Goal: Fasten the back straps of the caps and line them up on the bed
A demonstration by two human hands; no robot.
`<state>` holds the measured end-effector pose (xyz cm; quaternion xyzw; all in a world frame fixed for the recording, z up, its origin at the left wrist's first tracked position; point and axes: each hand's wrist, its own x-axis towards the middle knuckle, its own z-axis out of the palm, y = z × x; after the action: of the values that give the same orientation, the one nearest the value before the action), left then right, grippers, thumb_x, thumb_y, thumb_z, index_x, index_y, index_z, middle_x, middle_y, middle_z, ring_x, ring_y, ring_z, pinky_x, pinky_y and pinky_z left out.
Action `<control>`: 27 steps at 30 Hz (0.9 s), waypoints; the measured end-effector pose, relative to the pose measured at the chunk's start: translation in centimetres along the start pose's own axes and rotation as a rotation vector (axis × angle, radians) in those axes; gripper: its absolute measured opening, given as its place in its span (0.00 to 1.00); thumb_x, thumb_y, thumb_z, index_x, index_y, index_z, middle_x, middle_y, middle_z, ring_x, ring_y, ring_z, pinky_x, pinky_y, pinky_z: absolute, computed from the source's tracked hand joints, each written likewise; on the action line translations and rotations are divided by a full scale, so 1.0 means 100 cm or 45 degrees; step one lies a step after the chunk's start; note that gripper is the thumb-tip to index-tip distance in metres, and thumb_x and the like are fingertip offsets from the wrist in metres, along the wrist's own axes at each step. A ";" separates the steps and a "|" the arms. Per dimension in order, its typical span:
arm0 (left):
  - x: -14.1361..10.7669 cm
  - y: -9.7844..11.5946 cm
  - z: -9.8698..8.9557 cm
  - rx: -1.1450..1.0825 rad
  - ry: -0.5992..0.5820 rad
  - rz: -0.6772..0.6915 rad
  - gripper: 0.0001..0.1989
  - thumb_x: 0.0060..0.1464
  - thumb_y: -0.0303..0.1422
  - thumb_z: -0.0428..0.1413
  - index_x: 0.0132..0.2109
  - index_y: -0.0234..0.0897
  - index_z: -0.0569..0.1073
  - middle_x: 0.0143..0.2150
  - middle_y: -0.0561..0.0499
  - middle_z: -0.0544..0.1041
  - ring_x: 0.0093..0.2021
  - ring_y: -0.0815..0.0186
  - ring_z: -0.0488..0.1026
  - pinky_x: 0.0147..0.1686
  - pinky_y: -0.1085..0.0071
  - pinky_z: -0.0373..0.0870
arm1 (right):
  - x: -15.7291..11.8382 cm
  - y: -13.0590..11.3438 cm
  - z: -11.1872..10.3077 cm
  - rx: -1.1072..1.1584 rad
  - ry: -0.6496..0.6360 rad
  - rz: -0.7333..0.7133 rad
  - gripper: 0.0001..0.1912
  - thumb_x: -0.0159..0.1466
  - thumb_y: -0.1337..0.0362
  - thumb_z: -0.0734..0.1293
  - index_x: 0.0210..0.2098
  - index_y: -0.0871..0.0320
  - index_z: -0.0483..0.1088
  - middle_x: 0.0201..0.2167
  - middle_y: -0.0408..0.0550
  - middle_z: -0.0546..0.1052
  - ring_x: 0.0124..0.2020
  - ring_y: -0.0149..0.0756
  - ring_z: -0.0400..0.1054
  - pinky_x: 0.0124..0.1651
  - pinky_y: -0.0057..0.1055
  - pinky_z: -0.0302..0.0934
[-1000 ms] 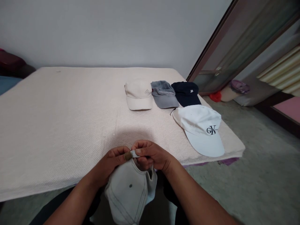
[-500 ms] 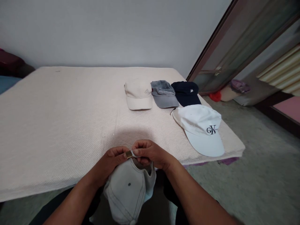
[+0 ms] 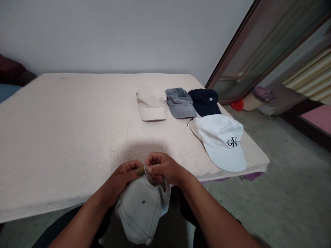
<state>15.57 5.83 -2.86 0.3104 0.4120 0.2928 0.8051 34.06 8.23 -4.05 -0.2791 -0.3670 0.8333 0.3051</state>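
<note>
A light grey baseball cap (image 3: 141, 210) hangs from both hands over the front edge of the bed, its back opening turned up and away from me. My left hand (image 3: 124, 177) pinches the brass-coloured buckle (image 3: 140, 171) on the cap's back strap. Close beside it, my right hand (image 3: 164, 168) is closed on the strap just right of the buckle. The strap's end is mostly hidden by the fingers. Nearest on the right lies a white cap (image 3: 219, 137) with a dark monogram, its brim towards the bed's front edge.
Behind the white cap, a beige cap (image 3: 152, 103), a grey-blue cap (image 3: 180, 103) and a navy cap (image 3: 204, 102) lie in a row. They rest on a bed (image 3: 77, 137) with a pale textured cover, against a wall (image 3: 116, 34). A framed door (image 3: 245, 51) stands at right.
Both hands stay at the strap and buckle, with the fingers shifting only slightly. The grey cap's crown has tilted a little. The other caps have not moved on the bed.
</note>
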 end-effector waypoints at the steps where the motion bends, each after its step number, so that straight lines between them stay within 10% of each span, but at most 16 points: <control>1: 0.000 0.000 0.000 0.000 -0.001 -0.001 0.07 0.51 0.35 0.59 0.33 0.35 0.72 0.25 0.53 0.73 0.23 0.73 0.66 0.24 0.77 0.59 | 0.000 0.000 0.000 -0.005 -0.009 0.002 0.11 0.52 0.65 0.72 0.29 0.60 0.66 0.14 0.33 0.64 0.12 0.19 0.51 0.13 0.18 0.45; 27: -0.002 0.003 -0.002 0.182 -0.038 -0.063 0.11 0.50 0.38 0.60 0.32 0.35 0.70 0.23 0.58 0.67 0.20 0.77 0.59 0.20 0.79 0.53 | -0.005 -0.006 -0.002 -0.032 -0.035 0.098 0.08 0.53 0.68 0.69 0.28 0.59 0.65 0.12 0.32 0.61 0.12 0.19 0.47 0.13 0.18 0.41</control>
<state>15.27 5.87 -2.64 0.3611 0.4272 0.2380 0.7940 34.72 8.32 -3.62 -0.2853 -0.3705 0.8435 0.2642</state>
